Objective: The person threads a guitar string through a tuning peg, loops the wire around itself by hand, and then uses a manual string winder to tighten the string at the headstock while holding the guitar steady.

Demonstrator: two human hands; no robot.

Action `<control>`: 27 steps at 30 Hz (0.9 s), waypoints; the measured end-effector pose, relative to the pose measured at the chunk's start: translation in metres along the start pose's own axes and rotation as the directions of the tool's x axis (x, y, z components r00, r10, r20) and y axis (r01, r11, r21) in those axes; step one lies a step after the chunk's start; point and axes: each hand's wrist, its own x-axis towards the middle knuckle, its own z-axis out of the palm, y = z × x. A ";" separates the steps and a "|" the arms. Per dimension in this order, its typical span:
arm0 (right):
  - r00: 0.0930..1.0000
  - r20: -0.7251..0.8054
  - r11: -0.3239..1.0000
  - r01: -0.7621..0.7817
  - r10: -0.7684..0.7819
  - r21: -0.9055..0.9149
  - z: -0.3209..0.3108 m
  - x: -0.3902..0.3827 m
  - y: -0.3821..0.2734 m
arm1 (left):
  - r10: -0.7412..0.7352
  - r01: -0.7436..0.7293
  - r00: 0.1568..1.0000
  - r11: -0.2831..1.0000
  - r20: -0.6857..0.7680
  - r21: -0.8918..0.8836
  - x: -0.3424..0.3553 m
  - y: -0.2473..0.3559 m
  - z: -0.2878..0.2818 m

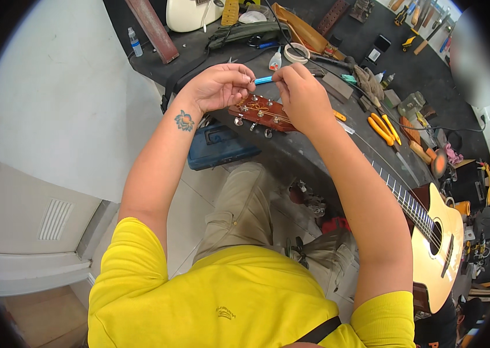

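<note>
Over the guitar's brown headstock (263, 112), my left hand (220, 87) is closed in a pinch, with something small and thin at its fingertips that I cannot make out. My right hand (301, 95) is closed at the headstock's right end, fingers bent down; what they hold is hidden. A slim bright blue thing (263, 80) shows between the two hands; whether either grips it is unclear. Curled strings and silver tuning pegs (238, 121) sit on the headstock. My right forearm hides part of the neck, which runs down right to the pale guitar body (451, 249).
Orange-handled pliers (382, 129), a tape roll (296, 53) and a small white glue bottle (275, 61) lie on the dark workbench (198, 61). A white guitar body (190, 14) is at the back. Below the bench edge is a blue case (222, 148).
</note>
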 end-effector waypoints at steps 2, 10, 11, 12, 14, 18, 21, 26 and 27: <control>0.996 -0.061 0.997 0.066 -0.068 -0.027 0.002 0.000 -0.001 | 0.003 -0.003 1.000 1.000 0.005 0.013 -0.001 -0.003 -0.003; 0.991 -0.107 0.996 0.074 -0.078 -0.047 0.000 -0.004 -0.005 | 0.034 -0.033 0.999 0.999 0.014 -0.025 -0.009 -0.011 0.014; 0.990 -0.120 0.996 0.073 -0.079 -0.050 0.000 -0.003 -0.006 | 0.102 -0.097 0.993 0.992 0.055 -0.083 -0.007 -0.019 0.006; 0.990 -0.119 0.996 0.076 -0.081 -0.047 0.002 -0.001 -0.007 | 0.103 -0.099 0.993 0.992 0.052 -0.083 -0.008 -0.017 0.001; 0.987 -0.131 0.995 0.082 -0.088 -0.052 0.001 -0.001 -0.007 | 0.120 -0.112 0.992 0.974 0.028 -0.199 -0.007 -0.013 0.004; 0.981 -0.153 0.991 0.111 -0.122 -0.078 0.001 -0.002 -0.005 | 0.109 -0.100 0.994 0.969 0.029 -0.225 -0.006 -0.012 0.005; 0.982 -0.126 0.989 0.134 -0.141 -0.062 0.000 -0.002 -0.007 | 0.119 -0.109 0.991 0.984 0.064 -0.139 -0.005 -0.008 -0.003; 0.986 -0.098 0.988 0.124 -0.132 -0.087 0.001 -0.005 -0.009 | 0.182 -0.109 0.980 0.827 -0.078 0.552 -0.010 0.003 0.019; 0.987 -0.099 0.989 0.119 -0.127 -0.088 0.000 -0.005 -0.007 | 0.311 -0.073 0.942 0.559 -0.127 0.826 -0.008 0.002 0.026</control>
